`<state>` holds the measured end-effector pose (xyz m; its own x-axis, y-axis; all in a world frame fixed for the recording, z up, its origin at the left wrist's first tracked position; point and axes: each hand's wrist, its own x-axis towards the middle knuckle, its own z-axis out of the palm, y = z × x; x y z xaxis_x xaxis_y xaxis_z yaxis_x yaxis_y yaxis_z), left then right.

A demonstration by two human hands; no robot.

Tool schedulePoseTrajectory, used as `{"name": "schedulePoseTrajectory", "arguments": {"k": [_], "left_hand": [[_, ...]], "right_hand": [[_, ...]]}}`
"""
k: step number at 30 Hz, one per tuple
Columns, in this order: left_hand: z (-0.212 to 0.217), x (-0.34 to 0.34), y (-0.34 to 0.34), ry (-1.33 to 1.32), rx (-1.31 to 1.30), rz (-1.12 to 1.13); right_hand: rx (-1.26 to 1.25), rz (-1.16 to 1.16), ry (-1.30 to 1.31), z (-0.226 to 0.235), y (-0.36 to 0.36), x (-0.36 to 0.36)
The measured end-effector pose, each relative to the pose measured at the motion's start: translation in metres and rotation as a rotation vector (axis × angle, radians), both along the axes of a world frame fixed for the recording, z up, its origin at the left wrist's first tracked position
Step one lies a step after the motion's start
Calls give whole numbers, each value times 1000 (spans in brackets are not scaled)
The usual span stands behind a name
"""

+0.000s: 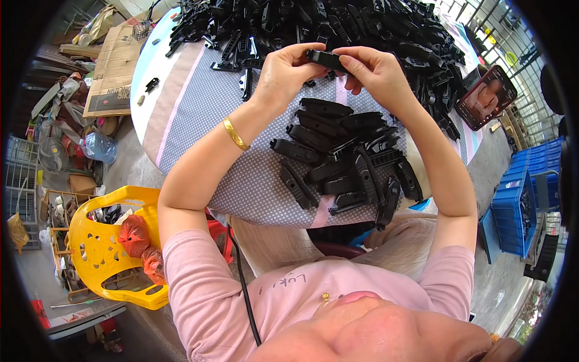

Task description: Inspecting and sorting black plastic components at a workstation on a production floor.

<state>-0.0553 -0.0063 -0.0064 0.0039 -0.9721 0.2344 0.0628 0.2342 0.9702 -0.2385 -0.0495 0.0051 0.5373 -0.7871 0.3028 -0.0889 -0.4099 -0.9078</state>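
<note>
Between my two hands, above the far part of the table, is a long, narrow black plastic part (325, 59) that looks like a casing. My left hand (282, 75) pinches its left end, and my right hand (377, 71) grips the right end with the thumb along the near side. Just beyond the hands spreads a big heap of similar black plastic parts (362, 27). A smaller pile of closed-looking black parts (329, 142) lies nearer to me, between my forearms. What the fingertips do behind the held part is hidden.
The round table has a dotted, striped cloth (199, 114). A phone (487, 98) stands at its right edge. On the left are a yellow plastic chair (90, 241) with red bags and a cardboard sheet (111, 78). Blue crates (509, 220) stand right; a black cable (243, 283) runs beside me.
</note>
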Motion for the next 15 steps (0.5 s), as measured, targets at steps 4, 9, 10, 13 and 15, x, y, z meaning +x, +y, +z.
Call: {"name": "schedulePoseTrajectory", "arguments": {"k": [4, 9, 10, 13, 15], "left_hand": [[2, 0, 1, 20, 20, 2], [8, 7, 1, -158, -46, 33], [10, 9, 1, -138, -75, 7], [18, 10, 2, -92, -117, -39], [19, 11, 2, -302, -240, -3]], "right_hand": [[-153, -95, 16, -11, -3, 3], [-543, -148, 122, -7, -4, -1], [-801, -213, 176, -6, -7, -3], [-690, -110, 210, -7, -12, -5], [-435, 6, 241, -2, -11, -7]]}}
